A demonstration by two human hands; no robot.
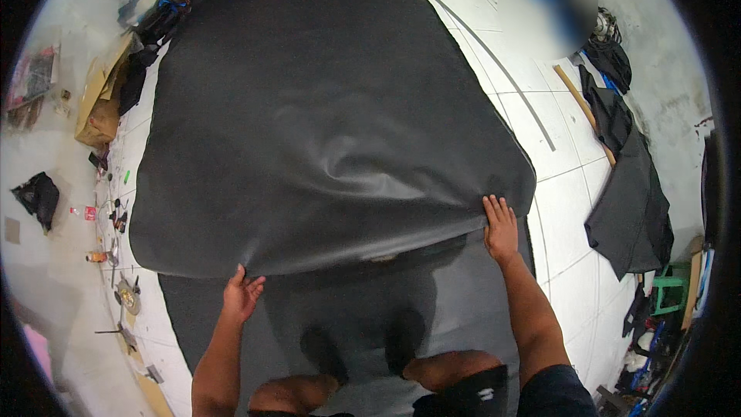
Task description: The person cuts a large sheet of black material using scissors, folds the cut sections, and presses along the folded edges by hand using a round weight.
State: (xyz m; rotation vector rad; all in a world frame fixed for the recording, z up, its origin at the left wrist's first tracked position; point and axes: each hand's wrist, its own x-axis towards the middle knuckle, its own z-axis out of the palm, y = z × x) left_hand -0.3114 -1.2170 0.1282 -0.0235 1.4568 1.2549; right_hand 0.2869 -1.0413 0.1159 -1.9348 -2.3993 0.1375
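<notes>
A large black leather-like sheet (293, 108) covers most of the floor ahead of me, with wrinkles near its middle. Its near edge is lifted and lies over a second, greyer dark sheet (471, 293). At the left part of that edge, my left hand (242, 295) pinches the black sheet, its other fingers loosely curled. Toward the right corner my right hand (501, 228) grips the same edge, fingers on top and the thumb side hidden underneath. My feet stand on the lower sheet.
White floor tiles (571, 208) border the sheets. On the right lie a long thin strip (502, 69), a wooden stick (583, 108), dark cloth (633, 208) and a green stool (670, 290). A cardboard box (104, 108), a bottle (83, 213) and tools line the left wall.
</notes>
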